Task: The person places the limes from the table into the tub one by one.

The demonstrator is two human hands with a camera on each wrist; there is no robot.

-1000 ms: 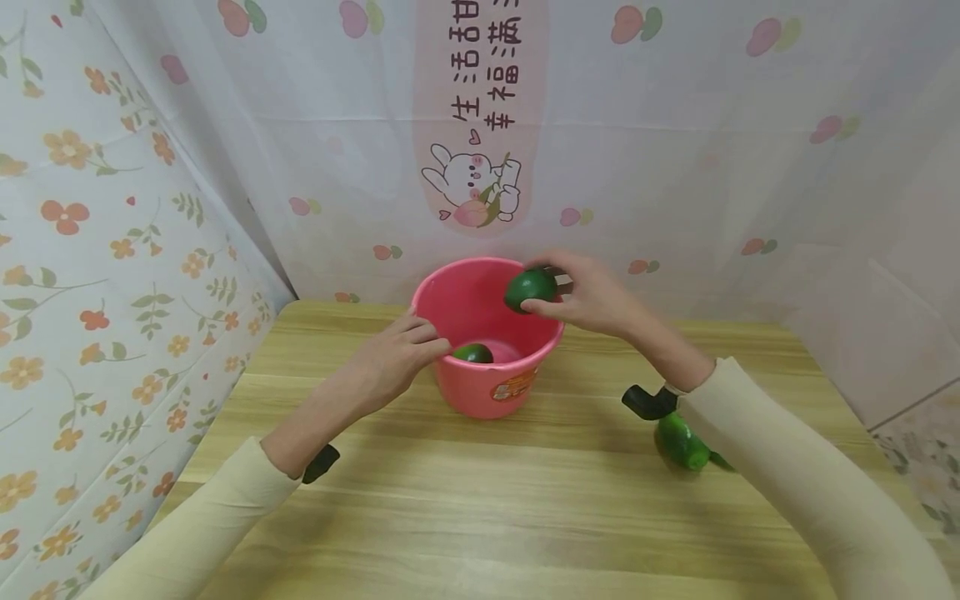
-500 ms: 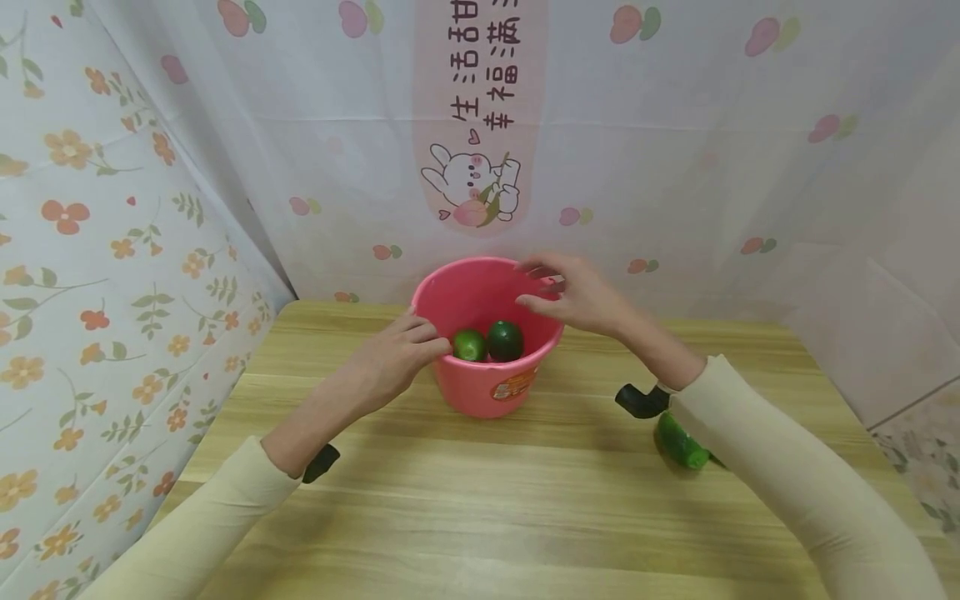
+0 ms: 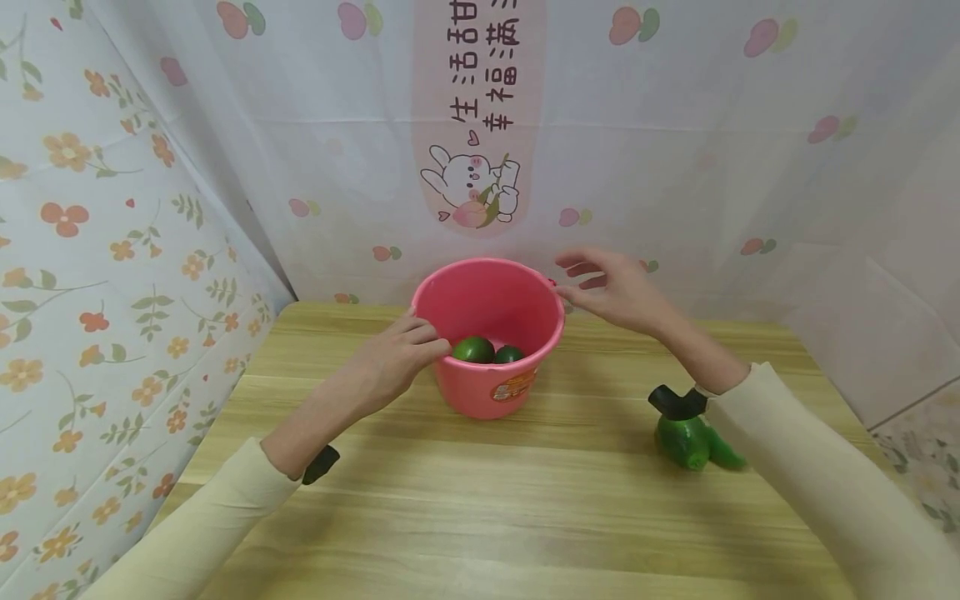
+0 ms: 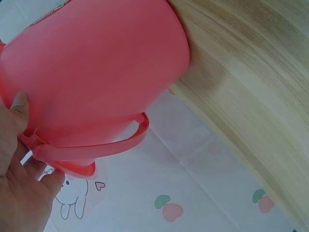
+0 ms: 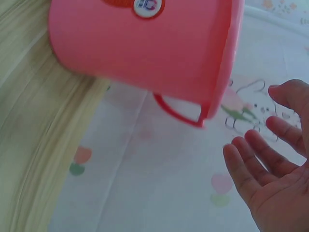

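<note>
A pink bucket [image 3: 480,392] stands upright at the back of the table. My left hand [image 3: 397,354] grips its left rim; in the left wrist view the thumb [image 4: 19,111] lies against the wall near the handle joint. Inside, two green fruits lie low by the front wall: a lighter green one [image 3: 474,350] and a dark green one [image 3: 510,354], both partly hidden by the rim. My right hand [image 3: 615,287] is just right of the bucket, fingers spread and holding nothing. In the right wrist view its fingers [image 5: 241,159] are apart from the bucket.
A plump green vegetable [image 3: 682,442] and a slim green pepper [image 3: 723,450] lie on the wood-grain table [image 3: 480,517], under my right forearm. A printed curtain [image 3: 660,167] hangs right behind the bucket. The bucket's pink handle [image 4: 106,147] hangs at its back.
My right hand let go of the dark green fruit, which dropped into the bucket, then moved right, off the rim. The two fruits shifted inside. My left hand stayed on the rim.
</note>
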